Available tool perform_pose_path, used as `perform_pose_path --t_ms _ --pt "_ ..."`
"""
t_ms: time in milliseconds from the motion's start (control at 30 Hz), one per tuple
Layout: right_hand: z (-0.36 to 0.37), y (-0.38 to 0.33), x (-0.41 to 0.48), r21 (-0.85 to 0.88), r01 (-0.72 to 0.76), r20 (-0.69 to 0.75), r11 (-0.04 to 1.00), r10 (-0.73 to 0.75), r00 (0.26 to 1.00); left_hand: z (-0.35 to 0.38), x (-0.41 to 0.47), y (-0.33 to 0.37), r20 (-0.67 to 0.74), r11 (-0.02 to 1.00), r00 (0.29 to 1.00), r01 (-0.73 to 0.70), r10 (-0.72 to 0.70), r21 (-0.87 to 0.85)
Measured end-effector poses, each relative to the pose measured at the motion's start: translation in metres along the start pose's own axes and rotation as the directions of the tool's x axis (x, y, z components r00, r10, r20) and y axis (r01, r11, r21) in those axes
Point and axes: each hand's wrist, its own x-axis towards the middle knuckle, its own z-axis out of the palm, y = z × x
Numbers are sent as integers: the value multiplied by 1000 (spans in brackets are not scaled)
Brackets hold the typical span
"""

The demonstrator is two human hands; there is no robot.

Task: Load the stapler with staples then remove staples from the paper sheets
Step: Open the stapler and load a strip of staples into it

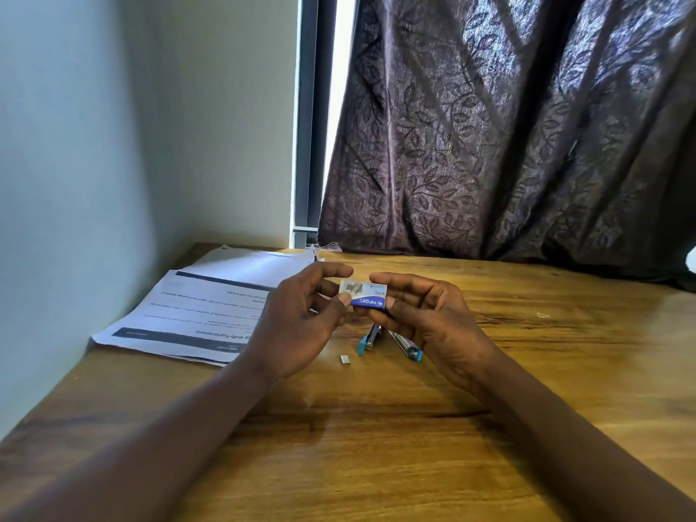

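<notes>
While the opened stapler [371, 339] lies on the wooden table [527, 371] beneath your hands, your right hand [425, 314] pinches the staple box [364, 294] and your left hand [301, 318] curls at its open end. A loose staple strip [345, 359] rests beside the stapler; paper sheets [188, 307] lie left.

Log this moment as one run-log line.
left hand, right hand: holding staple box | stapler: open on table | papers: untouched
</notes>
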Motion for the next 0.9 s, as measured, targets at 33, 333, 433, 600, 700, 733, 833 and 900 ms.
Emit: perform_pose_path --t_ms 33,333,433,600,700,733,833,900 --pt "0 0 0 24 -13 -7 1000 13 1000 0 0 0 -2 1000 1000 0 0 4" --pt "7 -8 -5 163 -81 -85 983 96 992 -5 0 4 51 980 996 86 -78 -180" --pt "5 -8 -3 187 -88 -99 978 108 989 -5 0 7 98 926 984 175 -150 -334" --pt "2 -8 -1 197 -129 -101 972 151 983 -5 1 10 146 837 961 277 -236 -471" --pt "3 -10 -2 230 -146 -72 962 167 983 -5 1 11 123 846 964 265 -235 -462" --pt "3 -11 -3 231 -138 -72 963 158 985 -5 1 11 111 852 965 260 -236 -453" --pt "4 -12 -4 180 -99 -99 979 118 988 -4 2 12 98 867 965 263 -245 -423" --pt "3 -10 -3 154 -84 -108 985 101 989 -2 3 11 92 897 965 262 -245 -356"
